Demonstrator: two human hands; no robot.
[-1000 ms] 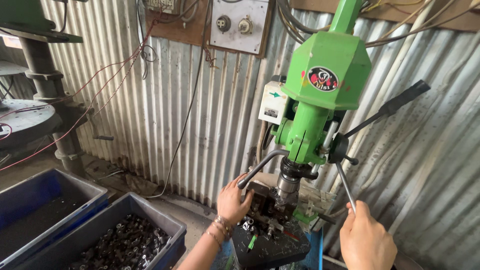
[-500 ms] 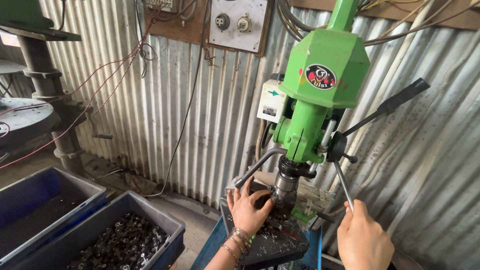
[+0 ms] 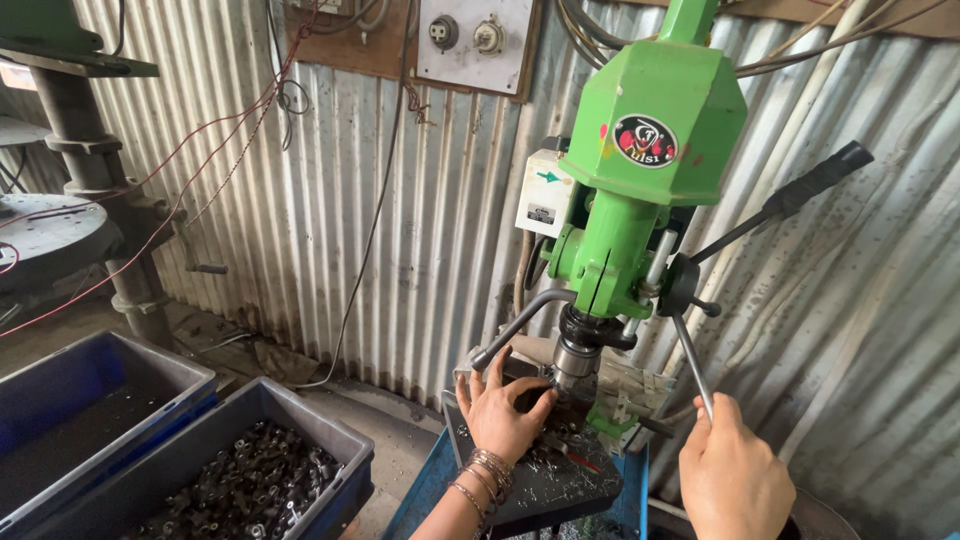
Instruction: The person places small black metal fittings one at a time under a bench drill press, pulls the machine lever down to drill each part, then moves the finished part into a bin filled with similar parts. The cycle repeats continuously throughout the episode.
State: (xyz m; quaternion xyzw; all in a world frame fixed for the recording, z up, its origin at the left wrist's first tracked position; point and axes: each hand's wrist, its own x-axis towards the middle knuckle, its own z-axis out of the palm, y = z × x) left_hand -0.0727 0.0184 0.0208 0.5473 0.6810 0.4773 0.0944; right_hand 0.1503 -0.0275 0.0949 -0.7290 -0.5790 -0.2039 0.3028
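Your right hand (image 3: 733, 478) sat lowest in view, fist wrapped around the end of the thin steel feed lever (image 3: 692, 365) of the green bench drill press (image 3: 640, 190). Your left hand (image 3: 503, 410), bangles at the wrist, lay fingers spread on the dark metal worktable (image 3: 560, 480), pressing on a small dark workpiece (image 3: 560, 405) right under the spindle chuck (image 3: 577, 355). I could not tell the part's exact shape; your fingers and the chuck hid most of it. Metal chips littered the table around your hand.

Progress, judged from this view only: the part looked seated under the spindle and held down, and the lever was gripped. The spindle looked high, and whether the tool was touching the part was hidden, so the cut itself probably was not done.

To your left, near the bottom, a grey-blue plastic crate (image 3: 345, 455) held a heap of small dark metal parts (image 3: 240, 490), so plenty of pieces seemed left. Beside it stood a second blue plastic crate (image 3: 100, 390), contents too dim to tell.

Farther off, a black-handled lever arm (image 3: 800, 195) stuck up to the right of the drill head. A second machine's grey round table and column (image 3: 70, 220) stood at far left. Behind all of it ran the corrugated metal wall (image 3: 320, 200), with red and black wires and a switch box (image 3: 470, 40).
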